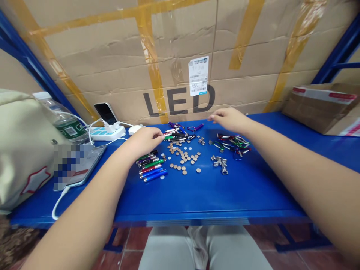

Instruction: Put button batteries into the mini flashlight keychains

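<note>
Reaches across a blue tabletop point(197, 198).
Has the left hand point(147, 140) at the tube pile point(180, 135), twelve o'clock, cannot tell whether gripping; holds the right hand point(228, 117) at one o'clock with fingers curled narrow, cannot tell whether around anything. Shows a cardboard box point(306, 112) at two, contents hidden, a clear bottle point(70, 128) at ten, a bag point(24, 131) at nine.
</note>
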### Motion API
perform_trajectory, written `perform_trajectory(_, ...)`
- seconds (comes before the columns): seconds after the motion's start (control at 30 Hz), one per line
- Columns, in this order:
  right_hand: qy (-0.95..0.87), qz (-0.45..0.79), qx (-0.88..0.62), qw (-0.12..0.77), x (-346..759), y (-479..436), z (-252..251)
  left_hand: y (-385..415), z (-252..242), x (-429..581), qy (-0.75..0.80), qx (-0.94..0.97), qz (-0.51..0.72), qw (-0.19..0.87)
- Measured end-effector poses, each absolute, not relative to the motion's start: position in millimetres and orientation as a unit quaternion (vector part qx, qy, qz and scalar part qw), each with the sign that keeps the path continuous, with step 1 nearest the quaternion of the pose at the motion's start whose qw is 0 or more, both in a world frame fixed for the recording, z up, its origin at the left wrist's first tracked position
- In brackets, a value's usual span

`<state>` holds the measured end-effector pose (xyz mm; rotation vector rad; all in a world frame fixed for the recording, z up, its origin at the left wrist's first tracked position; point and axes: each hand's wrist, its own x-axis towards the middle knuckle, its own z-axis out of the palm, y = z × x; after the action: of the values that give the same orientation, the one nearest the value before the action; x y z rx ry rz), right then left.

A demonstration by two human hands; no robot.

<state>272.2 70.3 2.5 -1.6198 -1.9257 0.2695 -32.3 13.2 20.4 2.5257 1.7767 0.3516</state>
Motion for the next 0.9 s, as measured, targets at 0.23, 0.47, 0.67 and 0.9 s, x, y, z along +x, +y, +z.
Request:
perform_trajectory(0.23, -0.573, -0.104, -0.755, 0.301, 384.6, 101.8, -27.9, 15.6, 17.9, -32.9, 0.567, 0.817, 0.104, 0.029)
perform_trajectory(0.47, -0.578, -0.090, -0.800, 0.133, 400.6, 120.9, -56.1, 15.5, 15.9, -30.8, 0.558, 0.820, 0.121, 0.051)
perform_trajectory(0.67, -0.602, -0.098, -0.790, 0.068, 407.4, 145.7, -55.4, 16.5, 13.1, -29.9, 0.552, 0.823, 0.130, 0.046)
perform_trajectory(0.9, -0.640, -0.115, -0.757, 0.061, 410.6, 148.0, -57.0, 16.1, 13.0, -29.2, 0.540, 0.830, 0.130, 0.054)
